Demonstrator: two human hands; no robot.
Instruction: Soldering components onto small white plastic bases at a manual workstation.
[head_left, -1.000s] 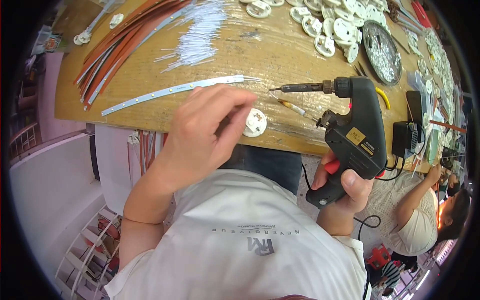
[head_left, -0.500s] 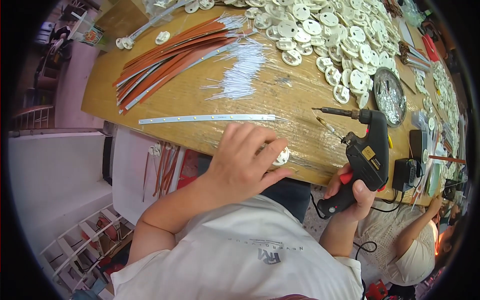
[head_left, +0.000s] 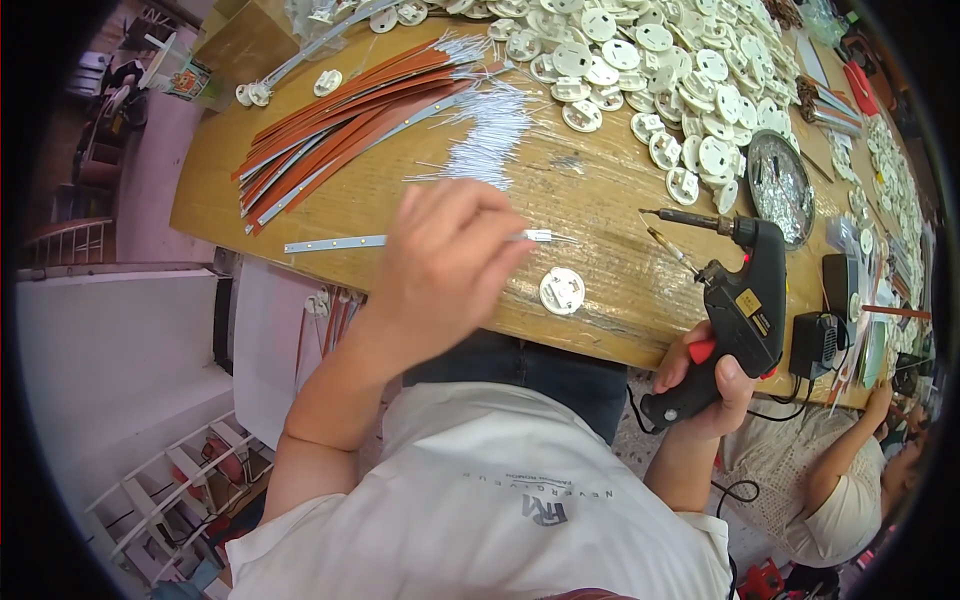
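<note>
My left hand (head_left: 435, 265) hovers over the middle of a thin white LED strip (head_left: 335, 243), hiding part of it. Its fingers are loosely bent and apart, and nothing shows in them. Short wires (head_left: 563, 238) stick out of the strip's right end. Just right of that hand, a round white plastic disc (head_left: 562, 291) lies near the table's front edge. My right hand (head_left: 715, 385) is closed around the handle of a black soldering gun (head_left: 745, 310) with a red trigger, its tip pointing left above the table.
Orange-backed LED strips (head_left: 340, 140) and a pile of white wires (head_left: 485, 135) lie farther back. A large heap of white discs (head_left: 690, 75) fills the back right, beside a dark round dish (head_left: 780, 190). Another person (head_left: 820, 470) sits at the right.
My left hand has moved up and left, off the white disc and over the LED strip. The disc now lies uncovered on the table. My right hand keeps hold of the soldering gun.
</note>
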